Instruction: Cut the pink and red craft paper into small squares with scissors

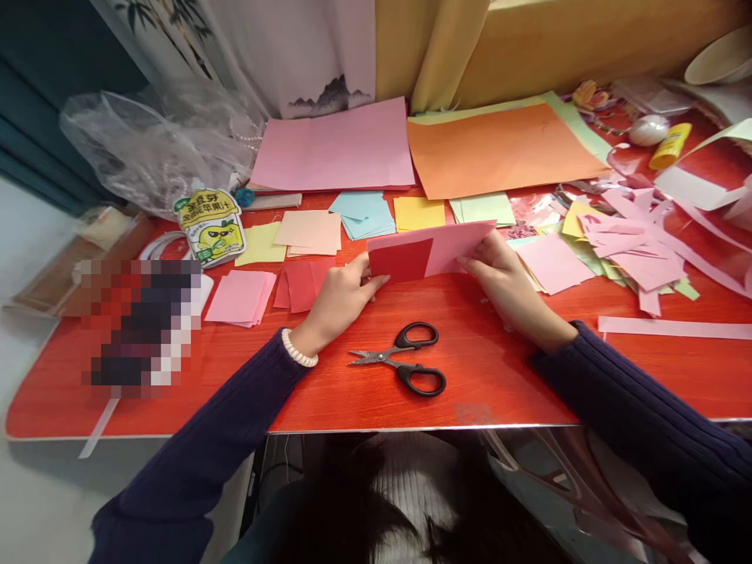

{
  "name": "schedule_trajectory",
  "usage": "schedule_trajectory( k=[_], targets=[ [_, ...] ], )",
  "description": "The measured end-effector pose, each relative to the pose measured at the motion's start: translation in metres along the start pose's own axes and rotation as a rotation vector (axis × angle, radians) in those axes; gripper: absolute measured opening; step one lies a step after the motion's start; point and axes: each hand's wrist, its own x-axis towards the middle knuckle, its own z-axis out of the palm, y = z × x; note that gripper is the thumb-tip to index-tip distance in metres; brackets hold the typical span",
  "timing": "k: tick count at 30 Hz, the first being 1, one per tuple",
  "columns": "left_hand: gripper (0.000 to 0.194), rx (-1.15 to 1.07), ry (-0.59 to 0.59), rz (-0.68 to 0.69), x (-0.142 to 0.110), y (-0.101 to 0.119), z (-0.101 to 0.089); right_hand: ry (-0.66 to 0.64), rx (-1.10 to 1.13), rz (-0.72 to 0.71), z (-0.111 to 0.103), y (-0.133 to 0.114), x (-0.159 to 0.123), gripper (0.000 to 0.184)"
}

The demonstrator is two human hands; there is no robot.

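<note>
A pink paper strip (450, 249) is held up above the table, with a red paper square (399, 261) lying flat against its left end. My left hand (339, 296), a white beaded band at its wrist, pinches the left edge of both papers between thumb and fingers. At the strip's right end my right hand (499, 276) grips the pink paper, thumb in front and fingers behind. Black-handled scissors (405, 358) lie on the table below the papers, blades slightly parted and pointing left. Neither hand touches them.
Stacks of coloured squares, including pink (240, 298) and blue (363, 215), line the red table (329, 399). Large pink (334, 149) and orange sheets (505, 149) lie behind. Pink scraps (638, 239) and a yellow glue stick (670, 146) are rightward; a printed pouch (210, 227) stands left.
</note>
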Motion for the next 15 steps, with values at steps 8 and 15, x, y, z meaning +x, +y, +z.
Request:
schedule_trajectory(
  k=[8, 15],
  targets=[
    [0.01, -0.008, 0.033, 0.015, -0.001, 0.002, -0.001, -0.001, -0.131, -0.005, -0.003, 0.004, -0.002, 0.024],
    [0.019, -0.303, -0.097, -0.067, 0.001, 0.006, -0.011, 0.006, -0.093, 0.044, -0.005, -0.008, -0.002, 0.022]
  ],
)
